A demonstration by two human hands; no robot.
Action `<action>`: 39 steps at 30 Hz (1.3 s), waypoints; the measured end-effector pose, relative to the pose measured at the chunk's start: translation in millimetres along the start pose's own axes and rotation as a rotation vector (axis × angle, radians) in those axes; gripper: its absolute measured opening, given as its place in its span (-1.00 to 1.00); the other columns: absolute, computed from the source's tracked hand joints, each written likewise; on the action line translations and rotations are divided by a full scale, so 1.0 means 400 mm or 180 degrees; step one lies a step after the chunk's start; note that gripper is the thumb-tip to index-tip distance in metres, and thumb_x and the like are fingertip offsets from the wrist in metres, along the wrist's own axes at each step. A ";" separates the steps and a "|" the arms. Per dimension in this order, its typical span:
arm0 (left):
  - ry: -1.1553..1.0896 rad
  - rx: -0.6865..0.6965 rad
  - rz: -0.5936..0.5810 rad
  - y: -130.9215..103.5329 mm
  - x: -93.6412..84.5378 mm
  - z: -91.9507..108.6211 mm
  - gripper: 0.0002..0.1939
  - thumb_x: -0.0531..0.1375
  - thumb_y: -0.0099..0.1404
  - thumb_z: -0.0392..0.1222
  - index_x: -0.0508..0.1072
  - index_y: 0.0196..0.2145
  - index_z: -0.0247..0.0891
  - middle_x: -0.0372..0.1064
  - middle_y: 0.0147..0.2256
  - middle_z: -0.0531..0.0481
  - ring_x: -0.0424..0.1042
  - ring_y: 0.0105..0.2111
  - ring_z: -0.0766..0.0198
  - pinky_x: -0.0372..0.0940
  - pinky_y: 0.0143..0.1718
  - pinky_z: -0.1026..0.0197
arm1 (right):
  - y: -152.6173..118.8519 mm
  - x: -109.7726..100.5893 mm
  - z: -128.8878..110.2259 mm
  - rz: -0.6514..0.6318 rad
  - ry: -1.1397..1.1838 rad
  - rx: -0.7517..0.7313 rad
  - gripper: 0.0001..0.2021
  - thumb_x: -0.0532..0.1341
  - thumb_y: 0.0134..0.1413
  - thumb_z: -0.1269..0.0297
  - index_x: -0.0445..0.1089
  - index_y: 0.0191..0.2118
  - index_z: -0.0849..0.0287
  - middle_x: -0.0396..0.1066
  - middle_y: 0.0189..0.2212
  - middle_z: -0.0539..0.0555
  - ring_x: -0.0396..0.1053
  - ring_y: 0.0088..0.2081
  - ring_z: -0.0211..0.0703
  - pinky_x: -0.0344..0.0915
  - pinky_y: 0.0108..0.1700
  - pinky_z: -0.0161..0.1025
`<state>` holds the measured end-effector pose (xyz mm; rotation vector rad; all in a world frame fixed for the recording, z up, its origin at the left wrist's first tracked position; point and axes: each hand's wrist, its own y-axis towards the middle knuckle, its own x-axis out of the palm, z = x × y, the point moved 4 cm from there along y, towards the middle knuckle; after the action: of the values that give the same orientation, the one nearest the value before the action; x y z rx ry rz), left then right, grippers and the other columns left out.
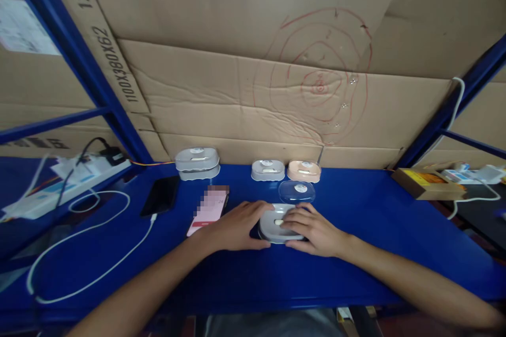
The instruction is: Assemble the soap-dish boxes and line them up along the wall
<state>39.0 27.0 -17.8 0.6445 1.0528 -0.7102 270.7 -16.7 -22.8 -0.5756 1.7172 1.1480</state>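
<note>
On the blue table, a grey oval plastic box [272,230] sits between my two hands, its clear lid off. My left hand [243,225] grips the left end, thumb at the front and fingers at the back rim. From the right, my right hand [314,229] grips the box, with its thumb at the front edge and its fingers over the top. Its fingertips reach a small cream-coloured oblong piece [279,222] in the middle, and the hand hides the box's right part. Just behind the box lies a clear plastic lid [294,192] with a round white sticker.
Behind stand a lidded grey box [268,170], a lidded peach box [304,171] and stacked grey boxes [197,162]. Left lie a lit phone [209,210], a dark phone [160,196] on a white cable [134,250], and a power strip [67,189]. A cardboard box [429,184] sits right.
</note>
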 end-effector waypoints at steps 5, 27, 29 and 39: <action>-0.0189 0.0067 -0.0024 0.008 0.013 -0.001 0.05 0.55 0.19 0.10 0.15 0.47 -0.08 0.37 0.35 -0.29 0.37 0.34 -0.24 0.25 0.30 -0.21 | -0.016 -0.008 0.006 0.0074 0.0108 -0.0082 -0.65 0.14 0.57 0.08 0.45 0.21 0.18 0.64 0.05 0.18 0.53 0.15 -0.01 0.36 0.23 0.01; -0.0733 -0.0548 -0.0651 0.001 -0.024 -0.023 -0.10 0.52 0.12 0.16 0.36 0.34 -0.05 0.39 0.20 -0.19 0.36 0.25 -0.27 0.16 0.29 -0.25 | -0.043 -0.064 0.078 0.0850 0.0002 0.0826 -0.76 0.11 0.52 0.11 0.46 -0.06 0.08 0.59 -0.26 0.10 0.48 -0.25 0.02 0.29 -0.13 -0.04; -0.0675 -0.0475 -0.0837 -0.010 -0.036 -0.013 -0.17 0.56 0.05 0.15 0.43 0.21 -0.06 0.39 0.16 -0.14 0.38 0.20 -0.23 0.21 0.25 -0.19 | -0.040 -0.050 0.079 0.0694 0.0012 0.0774 -0.75 0.12 0.52 0.09 0.48 -0.04 0.08 0.60 -0.23 0.11 0.50 -0.22 0.02 0.31 -0.09 -0.04; -0.2143 -0.0370 -0.0924 -0.018 -0.021 0.019 -0.36 0.45 0.19 -0.14 0.27 0.13 -0.10 0.51 -0.04 -0.04 0.55 -0.05 0.02 0.41 -0.06 0.04 | -0.025 -0.025 0.065 -0.0170 -0.0400 0.0291 -0.64 0.18 0.50 -0.03 0.52 0.05 0.15 0.61 -0.02 0.23 0.51 0.08 0.12 0.24 0.21 0.14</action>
<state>34.9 18.7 -8.2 0.1204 0.5538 -1.0185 294.6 0.9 -20.9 -0.4801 1.6283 1.0406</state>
